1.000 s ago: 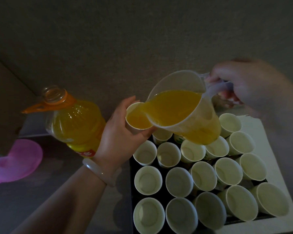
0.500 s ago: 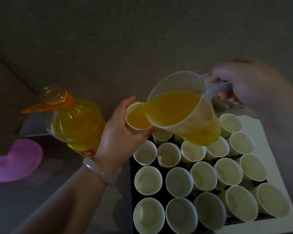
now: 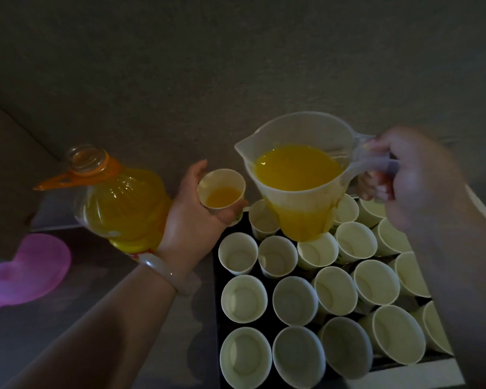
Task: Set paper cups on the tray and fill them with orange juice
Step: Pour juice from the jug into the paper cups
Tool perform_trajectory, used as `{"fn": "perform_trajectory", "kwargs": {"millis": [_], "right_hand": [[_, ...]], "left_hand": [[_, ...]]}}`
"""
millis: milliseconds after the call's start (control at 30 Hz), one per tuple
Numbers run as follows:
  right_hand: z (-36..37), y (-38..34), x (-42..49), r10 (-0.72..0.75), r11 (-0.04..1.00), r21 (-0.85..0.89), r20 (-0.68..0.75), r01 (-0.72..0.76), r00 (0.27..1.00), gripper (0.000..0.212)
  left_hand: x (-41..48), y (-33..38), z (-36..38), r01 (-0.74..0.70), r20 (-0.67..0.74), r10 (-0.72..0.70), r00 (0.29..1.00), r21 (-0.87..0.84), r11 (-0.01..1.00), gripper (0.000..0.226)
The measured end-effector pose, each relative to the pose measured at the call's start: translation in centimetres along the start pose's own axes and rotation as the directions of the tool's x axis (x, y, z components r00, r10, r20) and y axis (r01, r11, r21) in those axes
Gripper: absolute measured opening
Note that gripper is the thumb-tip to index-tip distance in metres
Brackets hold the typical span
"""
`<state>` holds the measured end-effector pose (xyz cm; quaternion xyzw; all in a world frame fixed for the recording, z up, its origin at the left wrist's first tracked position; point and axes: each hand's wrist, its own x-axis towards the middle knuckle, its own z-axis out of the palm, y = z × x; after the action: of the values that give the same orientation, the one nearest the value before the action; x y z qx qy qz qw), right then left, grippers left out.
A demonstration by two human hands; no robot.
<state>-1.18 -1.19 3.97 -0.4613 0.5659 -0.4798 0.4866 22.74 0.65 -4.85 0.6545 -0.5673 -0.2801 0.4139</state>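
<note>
My right hand (image 3: 421,189) grips the pitcher (image 3: 298,175), now level above the tray (image 3: 216,310). My left hand (image 3: 191,223) clasps the part-filled cup (image 3: 222,189).

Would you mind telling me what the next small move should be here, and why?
Probably the left hand should set its cup down at the tray's back-left corner: the cup already holds juice, the pitcher in the right hand is level, not pouring, and the cups on the tray look empty.
</note>
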Motion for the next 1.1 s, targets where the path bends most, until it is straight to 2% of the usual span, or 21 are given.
{"fn": "perform_trajectory", "kwargs": {"millis": [167,267,433,600,700,867,967,1100], "right_hand": [[-0.7,0.7,0.0,-0.024,0.995,0.094,-0.002,0.024,1.0,0.037],[-1.2,0.8,0.1,-0.021,0.995,0.099,-0.02,0.023,1.0,0.039],[-1.5,1.1,-0.1,0.015,0.994,0.111,-0.041,-0.01,0.999,0.038],[-1.2,1.5,-0.4,0.057,0.991,0.122,-0.059,-0.049,0.997,0.039],[-1.1,1.6,-0.4,0.08,0.989,0.128,-0.087,-0.068,0.993,0.05],[-1.0,1.6,-0.1,0.09,0.989,0.13,-0.109,-0.075,0.99,0.044],[-1.2,1.7,0.0,0.049,0.994,0.103,-0.087,-0.04,0.995,0.036],[-1.2,1.8,0.1,0.06,0.994,0.099,-0.094,-0.051,0.994,0.033]], "left_hand": [[1.1,-1.6,0.9,-0.015,0.067,0.01,0.998,0.067,0.998,0.088],[1.7,-2.2,1.3,-0.012,0.113,-0.001,0.994,0.118,0.993,0.088],[2.6,-2.5,1.6,-0.085,0.234,0.013,0.972,0.299,0.951,0.083],[3.3,-2.7,1.7,-0.132,0.328,0.002,0.945,0.375,0.917,0.078],[3.6,-2.5,1.8,-0.195,0.4,0.005,0.917,0.437,0.878,0.081],[4.3,-1.5,1.5,-0.315,0.53,0.009,0.848,0.491,0.812,0.094],[4.5,-1.3,1.5,-0.352,0.586,-0.012,0.81,0.503,0.789,0.079],[4.5,-1.6,1.7,-0.372,0.612,-0.03,0.79,0.518,0.771,0.076]]}}
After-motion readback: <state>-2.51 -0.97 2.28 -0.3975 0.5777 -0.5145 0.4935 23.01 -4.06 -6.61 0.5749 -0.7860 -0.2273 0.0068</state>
